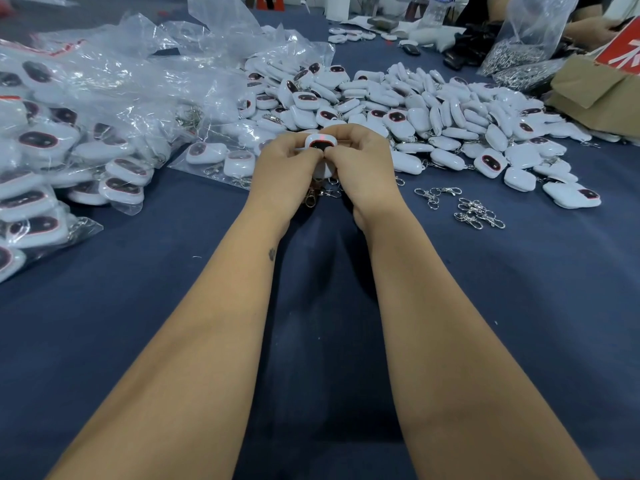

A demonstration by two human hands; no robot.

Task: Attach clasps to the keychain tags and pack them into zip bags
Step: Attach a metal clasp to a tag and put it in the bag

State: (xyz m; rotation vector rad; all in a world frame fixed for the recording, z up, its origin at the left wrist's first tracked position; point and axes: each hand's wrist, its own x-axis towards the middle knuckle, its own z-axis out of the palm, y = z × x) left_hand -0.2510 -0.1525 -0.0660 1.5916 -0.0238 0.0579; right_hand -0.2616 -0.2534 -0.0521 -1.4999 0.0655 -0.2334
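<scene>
A white keychain tag [321, 143] with a dark red-rimmed face is held between both hands above the blue cloth. My left hand [285, 169] grips its left side and my right hand [363, 164] grips its right side, thumbs meeting at its lower edge. A metal clasp [313, 195] hangs below the hands, partly hidden. A big heap of loose white tags [433, 112] lies just beyond. Loose silver clasps [479, 213] lie on the cloth to the right. A zip bag [214, 161] holding two tags lies left of my hands.
Filled clear bags of tags [69, 140] pile up on the left. A brown cardboard box [599, 95] and bags of metal clasps [519, 57] sit at the far right, near another person's arm [588, 29]. A water bottle [438, 12] stands at the back.
</scene>
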